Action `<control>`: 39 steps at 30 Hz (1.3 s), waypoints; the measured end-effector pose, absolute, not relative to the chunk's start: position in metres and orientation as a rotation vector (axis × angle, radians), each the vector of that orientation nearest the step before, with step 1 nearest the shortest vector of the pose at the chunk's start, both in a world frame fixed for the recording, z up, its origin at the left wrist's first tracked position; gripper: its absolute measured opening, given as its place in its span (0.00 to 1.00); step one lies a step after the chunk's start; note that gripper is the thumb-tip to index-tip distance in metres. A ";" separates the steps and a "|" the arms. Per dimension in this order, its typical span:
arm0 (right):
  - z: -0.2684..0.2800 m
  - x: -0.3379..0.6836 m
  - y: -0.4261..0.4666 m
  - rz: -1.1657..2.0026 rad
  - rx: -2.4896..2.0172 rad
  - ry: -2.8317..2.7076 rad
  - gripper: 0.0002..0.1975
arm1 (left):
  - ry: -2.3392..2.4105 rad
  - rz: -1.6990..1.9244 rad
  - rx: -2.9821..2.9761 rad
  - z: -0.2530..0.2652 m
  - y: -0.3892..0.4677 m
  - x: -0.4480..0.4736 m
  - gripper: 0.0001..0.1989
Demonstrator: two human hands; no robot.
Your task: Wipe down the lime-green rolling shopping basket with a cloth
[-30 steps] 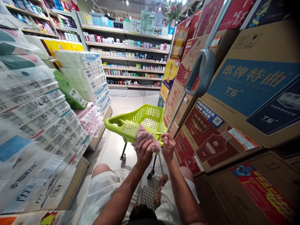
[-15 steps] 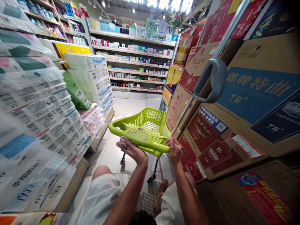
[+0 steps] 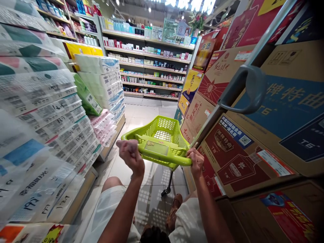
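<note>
A lime-green plastic shopping cart (image 3: 167,134) stands in front of me, its basket showing no goods. My left hand (image 3: 130,156) is closed around the left part of the cart's handle (image 3: 154,150), with the fingers over the top. At the handle's right end, my right hand (image 3: 196,161) is wrapped around the bar, close to the stacked cartons. A small framed panel sits in the middle of the handle between my hands. One dark cart leg with a wheel (image 3: 165,191) shows below on the tiled floor.
Wrapped paper packs (image 3: 60,111) are piled along the left on low wooden platforms (image 3: 111,140). On the right rise printed cartons (image 3: 227,148), with a metal pole carrying a grey loop handle (image 3: 249,89) in front. Shelves of small boxes and bottles (image 3: 152,64) face me ahead.
My left hand has gone from under the handle's middle-left to a closed grip at its left part. My right hand stays on the right end. The view has shifted slightly left.
</note>
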State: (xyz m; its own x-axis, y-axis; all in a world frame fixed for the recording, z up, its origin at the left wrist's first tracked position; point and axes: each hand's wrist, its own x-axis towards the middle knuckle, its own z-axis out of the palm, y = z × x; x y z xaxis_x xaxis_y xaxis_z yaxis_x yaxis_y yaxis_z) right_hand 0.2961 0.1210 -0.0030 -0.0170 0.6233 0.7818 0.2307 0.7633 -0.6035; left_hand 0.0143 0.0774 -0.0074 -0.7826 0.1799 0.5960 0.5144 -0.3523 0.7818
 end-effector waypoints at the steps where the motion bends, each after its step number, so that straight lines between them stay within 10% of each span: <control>1: 0.000 0.299 0.121 0.349 -0.698 -1.637 0.25 | -1.636 -2.045 -1.095 -0.006 0.070 0.018 0.13; 9: 0.053 0.270 0.098 -0.283 -1.158 -1.991 0.14 | -1.983 -0.840 -1.929 0.074 0.082 -0.057 0.14; 15: 0.065 0.203 0.087 -0.258 -1.526 -2.161 0.24 | -2.272 -0.158 -2.205 0.115 0.117 -0.065 0.23; 25: 0.047 0.235 0.116 -0.345 -1.494 -2.133 0.29 | -1.736 -1.301 -1.540 0.028 0.087 -0.019 0.17; 35: 0.052 0.270 0.140 -0.199 -1.587 -2.111 0.28 | -2.448 -0.412 -2.060 0.104 0.096 0.004 0.32; 39: 0.060 0.269 0.129 -0.186 -1.504 -2.062 0.21 | -2.297 -0.648 -1.999 0.091 0.083 0.019 0.34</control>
